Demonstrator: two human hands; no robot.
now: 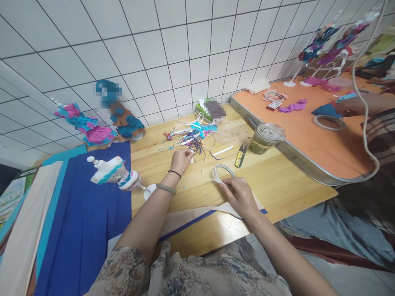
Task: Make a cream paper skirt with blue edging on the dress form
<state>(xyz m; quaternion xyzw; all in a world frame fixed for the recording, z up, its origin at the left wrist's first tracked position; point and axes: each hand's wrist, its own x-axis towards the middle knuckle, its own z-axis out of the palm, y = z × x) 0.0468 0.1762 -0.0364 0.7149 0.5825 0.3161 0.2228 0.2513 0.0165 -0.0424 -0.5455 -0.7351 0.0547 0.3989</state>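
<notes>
No writing here can be read. The small red-and-white box on the orange table carries a label too small to make out, and the printed booklet at the far left edge is just as unclear.

Your left hand reaches forward with the forearm stretched across the wooden table, a green bangle and a dark band at the wrist. Its fingers are drawn together at the near edge of the pile of paper scraps. You cannot tell whether they have hold of a strip.

Your right hand lies lower and closer to you, palm down, with the wrist over a cream sheet with a blue edge. Its fingertips are closed on the near rim of the tape roll, which stands tilted on the table just beyond them.

The yellow snips lie near the roll, and a lidded clear cup stands beside the orange table. A small dress form lies on its side over the blue paper. At the right, another person's hand rests by a second tape ring.
</notes>
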